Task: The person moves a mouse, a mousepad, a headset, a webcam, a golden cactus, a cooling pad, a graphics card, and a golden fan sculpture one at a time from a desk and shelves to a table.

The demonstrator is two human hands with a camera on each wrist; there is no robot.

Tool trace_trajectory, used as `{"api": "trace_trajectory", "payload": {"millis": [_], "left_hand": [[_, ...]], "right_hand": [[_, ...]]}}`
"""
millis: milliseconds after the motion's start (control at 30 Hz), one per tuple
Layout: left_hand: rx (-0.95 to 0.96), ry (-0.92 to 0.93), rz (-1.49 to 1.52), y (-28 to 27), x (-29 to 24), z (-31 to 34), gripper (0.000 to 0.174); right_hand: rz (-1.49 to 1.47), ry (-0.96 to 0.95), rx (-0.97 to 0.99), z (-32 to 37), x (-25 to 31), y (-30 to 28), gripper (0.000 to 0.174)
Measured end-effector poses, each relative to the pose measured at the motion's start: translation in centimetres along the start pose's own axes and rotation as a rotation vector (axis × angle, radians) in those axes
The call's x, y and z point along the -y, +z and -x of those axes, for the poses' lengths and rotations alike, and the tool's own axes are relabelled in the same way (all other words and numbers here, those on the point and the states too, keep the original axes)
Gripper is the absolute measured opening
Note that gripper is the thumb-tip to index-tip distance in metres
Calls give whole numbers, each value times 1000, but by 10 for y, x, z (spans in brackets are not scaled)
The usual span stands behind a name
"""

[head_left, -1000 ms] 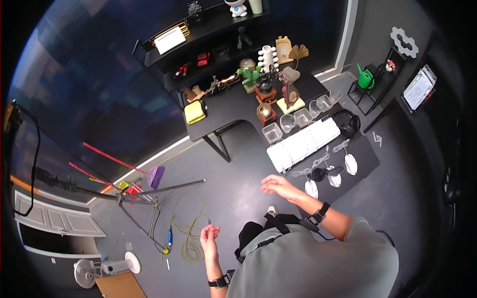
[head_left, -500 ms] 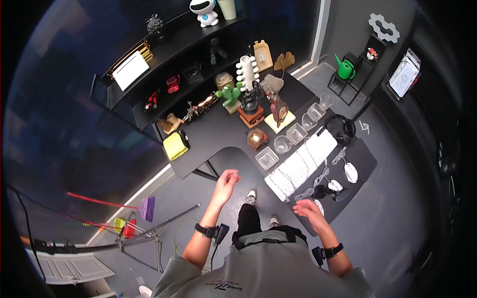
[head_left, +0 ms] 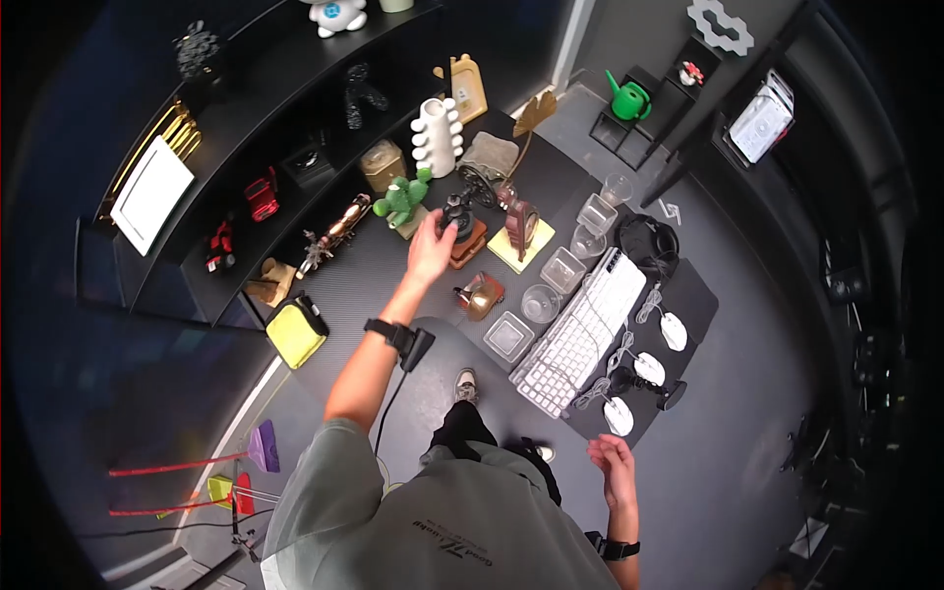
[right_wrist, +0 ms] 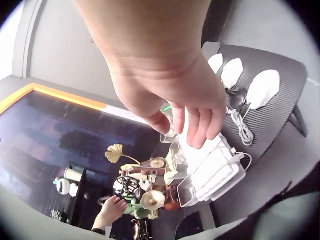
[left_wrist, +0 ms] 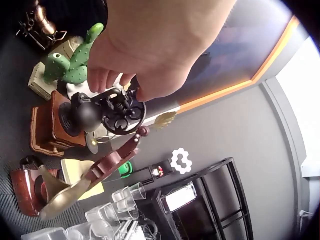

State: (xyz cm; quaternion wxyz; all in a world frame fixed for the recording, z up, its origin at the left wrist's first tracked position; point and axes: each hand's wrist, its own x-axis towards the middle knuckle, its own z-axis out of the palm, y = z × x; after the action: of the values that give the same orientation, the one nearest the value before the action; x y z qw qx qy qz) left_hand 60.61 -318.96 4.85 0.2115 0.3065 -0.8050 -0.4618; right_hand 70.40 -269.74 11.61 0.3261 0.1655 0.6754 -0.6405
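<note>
My left hand (head_left: 431,254) reaches over the black shelf desk to a hand-crank coffee grinder (head_left: 468,248) with a wooden base and black wheel. In the left wrist view the fingers are bent and parted just above the wheel (left_wrist: 122,112), fingertips right at its upper edge. A green cactus figure (head_left: 401,202) stands left of the grinder. On its near side is a small gramophone ornament (left_wrist: 65,197) with a brass horn. Low at the right, my right hand (head_left: 616,470) hangs loosely with nothing in it, near a white mouse (head_left: 618,416).
A reddish-brown violin-shaped ornament (head_left: 519,226) stands on a yellow pad. Several clear plastic containers (head_left: 509,337) line up beside a white keyboard (head_left: 580,334). Headphones (head_left: 649,246) lie behind it. A yellow-and-black pouch (head_left: 297,332) sits at the desk's left end.
The person has stepped closer to the desk. My left hand has moved forward from in front of the body to the coffee grinder. My right hand has dropped back towards the body.
</note>
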Motion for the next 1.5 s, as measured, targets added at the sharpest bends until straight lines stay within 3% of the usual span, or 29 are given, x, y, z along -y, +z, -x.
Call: {"api": "trace_trajectory", "payload": {"millis": [167, 267, 433, 733, 967, 1267, 1500], "left_hand": [[25, 51, -77, 16, 0, -44, 48], [34, 17, -54, 15, -3, -49, 40], [-9, 70, -109, 19, 4, -50, 42], [29, -40, 143, 16, 8, -50, 37], [15, 6, 426, 34, 36, -62, 33], [76, -102, 528, 28, 31, -60, 23], [-2, -121, 599, -6, 14, -31, 23]], "right_hand": [[-51, 3, -148, 21, -23, 2, 21], [-87, 1, -203, 34, -28, 6, 21], [-140, 26, -268, 41, -38, 10, 21], [-94, 13, -231, 37, -35, 16, 20], [-79, -5, -250, 37, -31, 14, 20], [-102, -19, -247, 42, -39, 17, 19], [-93, -30, -224, 38, -45, 14, 20]]}}
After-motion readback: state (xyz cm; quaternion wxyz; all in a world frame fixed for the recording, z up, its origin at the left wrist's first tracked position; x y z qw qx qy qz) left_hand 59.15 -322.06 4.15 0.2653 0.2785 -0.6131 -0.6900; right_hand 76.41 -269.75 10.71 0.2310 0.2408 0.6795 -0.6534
